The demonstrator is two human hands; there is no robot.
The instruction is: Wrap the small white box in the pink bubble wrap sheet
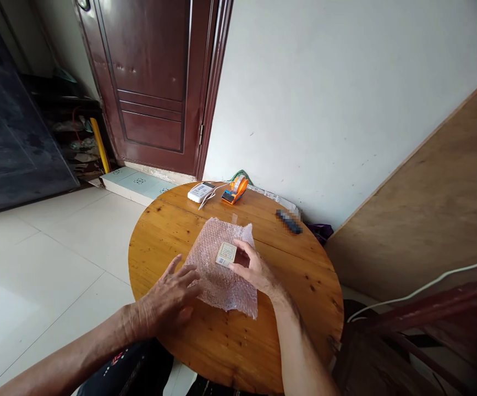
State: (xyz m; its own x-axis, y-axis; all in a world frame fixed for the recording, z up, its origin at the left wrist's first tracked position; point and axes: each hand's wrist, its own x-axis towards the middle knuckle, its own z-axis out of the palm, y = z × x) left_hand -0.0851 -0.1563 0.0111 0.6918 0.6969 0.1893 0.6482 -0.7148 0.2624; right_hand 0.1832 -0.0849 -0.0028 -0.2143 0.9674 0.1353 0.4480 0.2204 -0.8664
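A sheet of bubble wrap [221, 275] lies flat on the round wooden table [304, 297]. On its middle sits a small flat box with a label [226, 253]. My right hand [252, 268] pinches the box by its near and right edges. My left hand [172, 297] rests with fingers spread on the left edge of the bubble wrap.
At the table's far side lie a white device with a cord [200, 192], an orange tape dispenser [235, 190] and a dark remote-like bar [289, 221]. A dark wooden door [151, 82] stands behind, a board [436, 209] leans at right, and a chair [407, 335] sits near.
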